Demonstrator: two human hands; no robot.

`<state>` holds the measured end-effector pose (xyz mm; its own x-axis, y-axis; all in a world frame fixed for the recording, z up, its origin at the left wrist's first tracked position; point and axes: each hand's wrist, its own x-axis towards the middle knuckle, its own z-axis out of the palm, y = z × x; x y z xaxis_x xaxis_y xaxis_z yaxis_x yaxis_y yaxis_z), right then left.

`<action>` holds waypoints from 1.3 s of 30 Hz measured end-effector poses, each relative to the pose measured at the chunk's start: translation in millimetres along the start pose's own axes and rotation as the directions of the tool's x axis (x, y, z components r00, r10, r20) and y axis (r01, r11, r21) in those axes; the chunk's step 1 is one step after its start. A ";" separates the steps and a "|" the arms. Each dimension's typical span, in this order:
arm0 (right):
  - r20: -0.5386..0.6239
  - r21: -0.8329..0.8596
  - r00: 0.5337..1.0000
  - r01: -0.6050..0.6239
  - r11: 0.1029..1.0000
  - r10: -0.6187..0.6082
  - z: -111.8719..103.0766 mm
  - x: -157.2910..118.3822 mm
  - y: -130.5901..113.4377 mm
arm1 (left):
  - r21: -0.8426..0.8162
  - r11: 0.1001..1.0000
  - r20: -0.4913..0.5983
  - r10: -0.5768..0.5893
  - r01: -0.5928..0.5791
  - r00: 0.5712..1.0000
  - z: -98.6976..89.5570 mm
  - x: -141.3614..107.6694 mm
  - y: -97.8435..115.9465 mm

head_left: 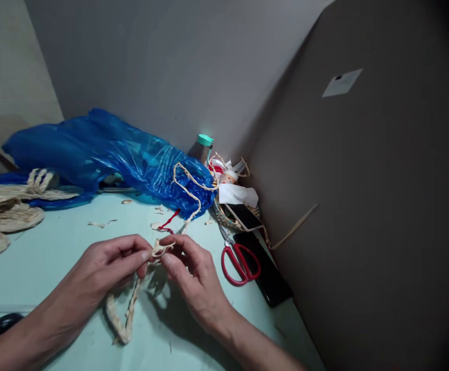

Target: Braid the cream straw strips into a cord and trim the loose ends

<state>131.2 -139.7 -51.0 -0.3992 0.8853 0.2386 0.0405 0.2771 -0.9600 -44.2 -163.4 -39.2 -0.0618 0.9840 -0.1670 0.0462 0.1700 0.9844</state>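
Between my two hands is a pale, twisted cord of plant fibre [126, 330], its lower part hanging in a loop above the pale green table. My left hand [112, 268] pinches the cord near its frayed upper end. Close by on the right, my right hand [195, 278] has its thumb and fingers curled at the loose fibres, touching them. Whether its fingertips are fully closed on the strands is hard to see. A thin cord [193, 196] and a red string [167, 224] lie just beyond my hands.
Red-handled scissors [241, 264] and a black phone [269, 278] lie to the right by the dark partition [363, 206]. Behind are a blue plastic bag [132, 149], a bottle [203, 147] and a cluttered basket [226, 219]. Woven straw pieces [4, 206] sit at left.
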 end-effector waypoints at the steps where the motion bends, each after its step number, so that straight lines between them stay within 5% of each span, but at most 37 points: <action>1: 0.019 -0.041 1.000 0.019 0.999 -0.018 0.2 -0.6 0.7 | -0.063 0.997 0.002 -0.039 0.039 0.999 -2.1 1.9 -1.1; 3: 0.042 -0.141 0.998 0.058 0.988 -0.052 1.8 -2.4 2.0 | -0.176 0.981 0.001 -0.084 0.083 0.996 -7.6 5.9 -3.3; 7: 0.169 -0.358 0.969 0.228 0.906 -0.177 6.5 -7.5 3.1 | -0.303 0.953 -0.141 -0.033 -0.011 0.989 -18.0 9.4 0.8; 11: 0.464 -0.432 0.822 0.536 0.725 -0.331 11.5 -11.3 4.7 | -0.331 0.941 -0.184 0.002 -0.064 0.983 -20.5 4.4 14.5; 15: 0.588 -0.458 0.711 0.686 0.566 -0.386 15.7 -13.1 8.7 | -0.344 0.935 -0.190 0.017 -0.083 0.982 -18.2 1.3 19.4; 33: 0.595 -0.454 0.686 0.717 0.529 -0.420 17.1 -20.8 6.1 | -0.296 0.950 -0.100 0.073 -0.100 0.992 -3.8 2.4 5.6; 39: 0.488 -0.458 0.579 0.807 0.373 -0.653 26.8 -17.1 17.2 | -0.258 0.956 -0.130 0.108 -0.139 0.986 2.9 1.4 7.2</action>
<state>114.3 -160.1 -75.5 -0.7048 0.1495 0.6935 0.1129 0.9887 -0.0984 -41.1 -160.7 -32.6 -0.1860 0.9812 -0.0512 -0.2045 0.0123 0.9788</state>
